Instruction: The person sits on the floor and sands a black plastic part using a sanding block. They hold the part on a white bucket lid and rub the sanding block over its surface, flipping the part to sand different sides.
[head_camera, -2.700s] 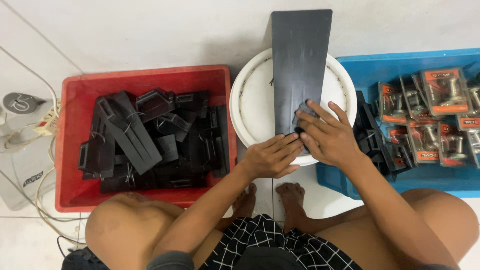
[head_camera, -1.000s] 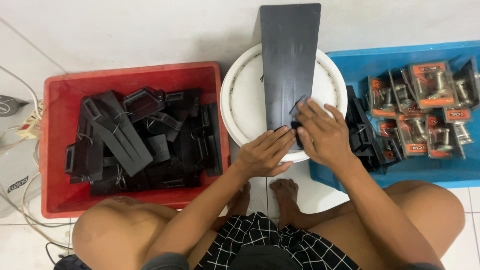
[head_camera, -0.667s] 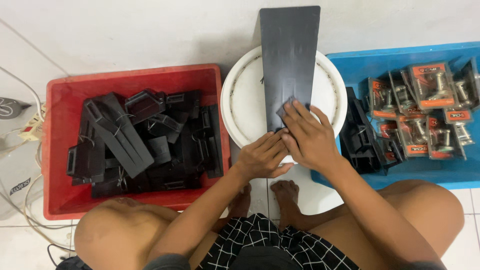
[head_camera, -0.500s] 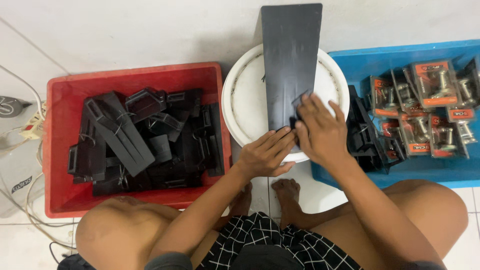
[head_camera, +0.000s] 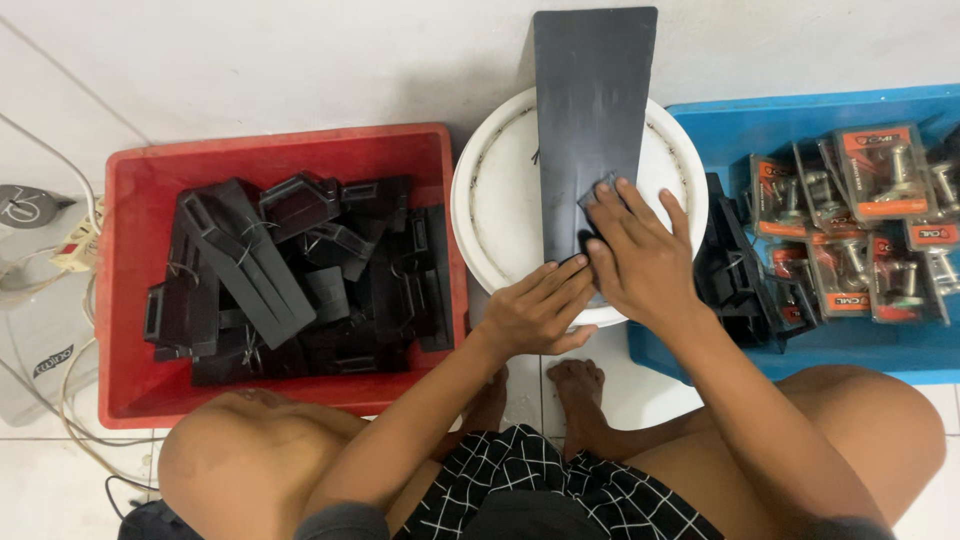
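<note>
Pressing: right hand (head_camera: 640, 255) lies flat, fingers spread, on the near end of a long dark grey board (head_camera: 592, 120), with a small grey pad (head_camera: 596, 192) trapped under its fingertips.
Right hand state: open palm bearing down on the pad rather than wrapped around anything; whether the thumb pinches the pad cannot be told.
Left hand: left hand (head_camera: 540, 310) rests just beside the right one, fingers stretched out and touching the board's near edge, palm over the bucket rim; it grips nothing.
Board position: dark grey board lies across the top of a white round bucket (head_camera: 490, 190) and sticks out past its far rim towards the wall.
Bucket position: stands on the white tiled floor (head_camera: 250, 70), between the two crates and touching both.
Left side: red plastic crate (head_camera: 280, 145) holds a jumbled pile of black plastic parts (head_camera: 290, 275).
Right side: blue plastic crate (head_camera: 800, 105) holds blister packs with orange cards (head_camera: 860, 220), and more black parts (head_camera: 735, 270) stacked at its near-left corner.
Far left: white power strip with cables (head_camera: 60, 255) on the floor, well apart from the hands.
Person: seated low, knees spread, bare feet (head_camera: 575, 385) on the tiles just below the bucket.
</note>
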